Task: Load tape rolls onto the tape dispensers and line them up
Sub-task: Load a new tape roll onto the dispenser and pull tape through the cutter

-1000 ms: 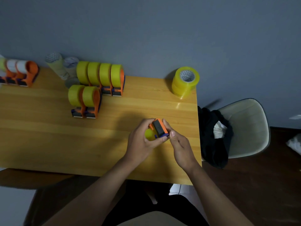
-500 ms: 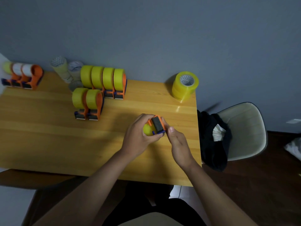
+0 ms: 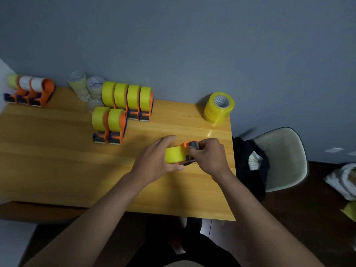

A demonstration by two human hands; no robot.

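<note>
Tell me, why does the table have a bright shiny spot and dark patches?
Head view: light glints off the wooden table near the stack of yellow tape rolls; the left hand and right hand cast soft shadows; the room is dim.

Gripping a yellow tape roll point(image 3: 174, 154) with the left hand point(image 3: 154, 160), pinching the orange dispenser point(image 3: 189, 146) end with the right hand point(image 3: 209, 156), above the wooden table point(image 3: 57, 151); standing behind, six loaded dispensers point(image 3: 123, 105) and a stack of yellow rolls point(image 3: 218, 108)
</note>
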